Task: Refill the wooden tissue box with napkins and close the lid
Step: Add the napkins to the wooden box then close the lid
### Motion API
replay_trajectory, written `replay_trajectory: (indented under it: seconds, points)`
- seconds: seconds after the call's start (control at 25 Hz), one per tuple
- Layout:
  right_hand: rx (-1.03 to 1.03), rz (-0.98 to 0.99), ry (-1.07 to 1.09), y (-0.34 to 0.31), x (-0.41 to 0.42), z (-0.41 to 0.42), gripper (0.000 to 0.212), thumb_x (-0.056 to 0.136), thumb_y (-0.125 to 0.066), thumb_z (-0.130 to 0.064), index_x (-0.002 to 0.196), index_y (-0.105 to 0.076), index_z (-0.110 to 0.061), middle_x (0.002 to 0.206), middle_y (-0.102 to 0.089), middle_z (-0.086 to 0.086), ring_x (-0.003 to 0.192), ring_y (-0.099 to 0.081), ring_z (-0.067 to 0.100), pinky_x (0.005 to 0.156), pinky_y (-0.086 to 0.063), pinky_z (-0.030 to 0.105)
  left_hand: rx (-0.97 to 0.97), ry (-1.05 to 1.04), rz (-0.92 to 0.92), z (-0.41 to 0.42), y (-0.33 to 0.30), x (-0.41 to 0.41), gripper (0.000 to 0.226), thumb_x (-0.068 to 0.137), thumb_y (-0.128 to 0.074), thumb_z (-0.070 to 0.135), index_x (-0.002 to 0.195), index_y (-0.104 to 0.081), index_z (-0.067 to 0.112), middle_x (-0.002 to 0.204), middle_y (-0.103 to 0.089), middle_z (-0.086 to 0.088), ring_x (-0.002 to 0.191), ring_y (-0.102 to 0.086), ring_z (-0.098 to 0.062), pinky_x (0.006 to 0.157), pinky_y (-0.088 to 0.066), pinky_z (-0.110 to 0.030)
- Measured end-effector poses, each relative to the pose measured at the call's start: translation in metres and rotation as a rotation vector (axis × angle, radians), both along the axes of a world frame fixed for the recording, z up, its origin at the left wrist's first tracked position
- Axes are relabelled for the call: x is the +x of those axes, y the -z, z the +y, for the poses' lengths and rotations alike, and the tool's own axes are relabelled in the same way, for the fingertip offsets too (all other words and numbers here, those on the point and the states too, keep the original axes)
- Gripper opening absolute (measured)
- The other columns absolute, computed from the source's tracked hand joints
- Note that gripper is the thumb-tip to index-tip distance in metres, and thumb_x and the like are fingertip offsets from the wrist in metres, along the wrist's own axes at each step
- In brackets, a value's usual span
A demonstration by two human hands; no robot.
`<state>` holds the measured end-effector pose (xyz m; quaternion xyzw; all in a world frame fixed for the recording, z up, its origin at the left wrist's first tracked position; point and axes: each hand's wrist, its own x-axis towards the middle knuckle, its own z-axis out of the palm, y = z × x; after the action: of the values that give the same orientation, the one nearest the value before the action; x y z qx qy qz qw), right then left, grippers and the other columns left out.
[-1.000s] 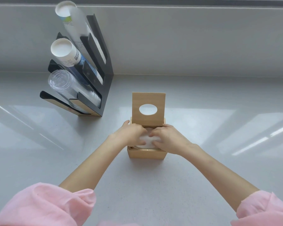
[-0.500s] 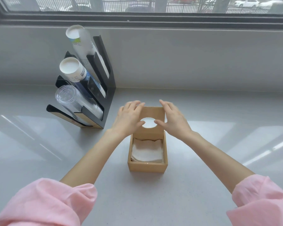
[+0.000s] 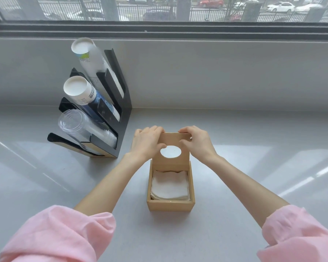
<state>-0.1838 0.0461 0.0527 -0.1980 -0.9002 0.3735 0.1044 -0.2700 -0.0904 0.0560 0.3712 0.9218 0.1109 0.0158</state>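
Both hands, left hand (image 3: 147,143) and right hand (image 3: 198,142), grip raised lid (image 3: 171,151); napkins (image 3: 170,187) fill wooden tissue box (image 3: 170,205).

Café or break-room counter: cup dispenser rack (image 3: 110,118), stacked paper cups (image 3: 80,91), street-facing window (image 3: 159,8).

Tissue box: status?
Left hand and right hand grip the upright lid. Napkins loaded in box. Nothing blocking closure.
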Motion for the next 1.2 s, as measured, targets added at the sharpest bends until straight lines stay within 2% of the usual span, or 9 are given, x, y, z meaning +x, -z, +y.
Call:
replay_trajectory:
  seconds: [0.24,0.32,0.4,0.52,0.64,0.76,0.96,1.12,1.2]
  points:
    - [0.097,0.123,-0.024,-0.004,0.016,-0.010,0.024,0.080,-0.057,-0.003,0.101,-0.066,-0.011,0.102,-0.066,0.003,0.093,-0.060,0.022,0.084,-0.051,0.040,0.171,-0.012,0.055,-0.015,-0.003,0.018,0.025,0.085,-0.059,0.029,0.105,-0.053,0.015,0.107,-0.062,0.003,0.099,-0.055,-0.021,0.081,-0.032,-0.030]
    - [0.141,0.172,-0.045,-0.002,0.027,-0.015,0.019,0.081,-0.059,-0.003,0.097,-0.067,-0.010,0.098,-0.068,0.002,0.086,-0.060,0.020,0.081,-0.051,0.040,0.247,-0.023,0.015,-0.025,-0.003,0.030,0.020,0.086,-0.058,0.026,0.103,-0.055,0.014,0.103,-0.066,0.002,0.095,-0.057,-0.025,0.073,-0.033,-0.030]
    - [0.176,0.240,-0.064,0.004,0.041,-0.020,0.015,0.083,-0.062,-0.005,0.096,-0.068,-0.009,0.093,-0.070,0.002,0.079,-0.061,0.019,0.077,-0.052,0.041,0.344,-0.019,-0.046,-0.035,0.000,0.039,0.016,0.087,-0.058,0.025,0.100,-0.059,0.014,0.099,-0.069,0.002,0.091,-0.059,-0.025,0.072,-0.040,-0.031]
    - [0.229,0.325,-0.115,0.019,0.065,-0.024,0.019,0.087,-0.059,-0.013,0.101,-0.071,-0.013,0.093,-0.073,0.001,0.081,-0.068,0.023,0.071,-0.054,0.038,0.457,0.026,-0.088,-0.052,0.015,0.051,0.020,0.085,-0.058,0.031,0.094,-0.067,0.016,0.091,-0.074,0.005,0.087,-0.066,-0.019,0.075,-0.051,-0.034]
    - [0.326,0.340,-0.169,0.038,0.086,-0.027,0.027,0.089,-0.050,-0.024,0.104,-0.072,-0.017,0.102,-0.074,-0.003,0.094,-0.070,0.016,0.077,-0.052,0.030,0.484,0.102,0.018,-0.066,0.035,0.064,0.034,0.080,-0.050,0.041,0.092,-0.073,0.019,0.086,-0.076,0.006,0.078,-0.065,-0.010,0.076,-0.050,-0.027]
    - [0.370,0.359,-0.209,0.056,0.101,-0.032,0.032,0.088,-0.046,-0.023,0.103,-0.073,-0.015,0.107,-0.074,-0.002,0.100,-0.069,0.014,0.082,-0.049,0.024,0.511,0.169,0.092,-0.076,0.056,0.076,0.030,0.080,-0.053,0.033,0.093,-0.074,0.017,0.095,-0.076,0.004,0.093,-0.057,-0.004,0.082,-0.043,-0.021]
    - [0.470,0.386,-0.248,0.083,0.115,-0.037,0.035,0.092,-0.043,-0.028,0.102,-0.074,-0.014,0.108,-0.074,-0.002,0.104,-0.067,0.013,0.092,-0.045,0.023,0.483,0.220,0.090,-0.087,0.085,0.092,0.031,0.083,-0.052,0.029,0.101,-0.073,0.015,0.107,-0.073,0.002,0.104,-0.061,-0.008,0.087,-0.045,-0.022]
    - [0.480,0.371,-0.243,0.095,0.118,-0.040,0.038,0.095,-0.039,-0.029,0.105,-0.072,-0.014,0.112,-0.072,-0.001,0.108,-0.065,0.015,0.100,-0.040,0.025,0.460,0.243,0.063,-0.090,0.095,0.093,0.047,0.095,-0.032,0.040,0.106,-0.070,0.015,0.114,-0.070,0.001,0.113,-0.053,-0.005,0.092,-0.042,-0.024]
    - [0.479,0.363,-0.238,0.098,0.119,-0.041,0.044,0.098,-0.033,-0.034,0.107,-0.071,-0.015,0.114,-0.071,-0.002,0.110,-0.063,0.013,0.103,-0.036,0.023,0.449,0.234,0.016,-0.091,0.100,0.092,0.045,0.095,-0.031,0.041,0.111,-0.066,0.018,0.118,-0.067,0.002,0.118,-0.049,-0.004,0.094,-0.040,-0.027]
